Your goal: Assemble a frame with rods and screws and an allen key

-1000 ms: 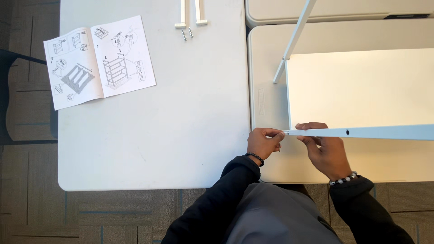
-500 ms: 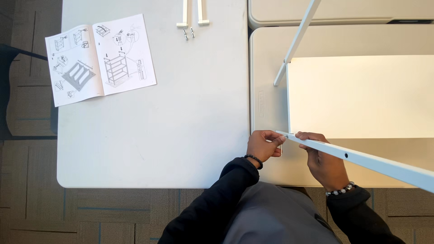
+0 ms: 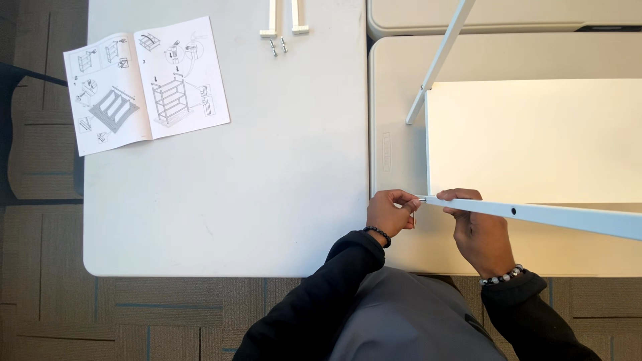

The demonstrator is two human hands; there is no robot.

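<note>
White rail [image 3: 535,215] above right hand [image 3: 483,234]

Two white benches side by side. Left bench [image 3: 267,200]: open instruction booklet [image 3: 147,83], two short white rails [image 3: 284,17] at far edge, two small screws [image 3: 278,46] just beside them. Right bench [image 3: 394,160]: flat white panel [image 3: 535,140].

The white rail [image 3: 535,215] looks like smooth painted metal, the tables [image 3: 267,200] matt pale plastic, the open booklet [image 3: 147,83] thin matt paper at ten o'clock, the floor [image 3: 40,307] rough carpet tile.
</note>
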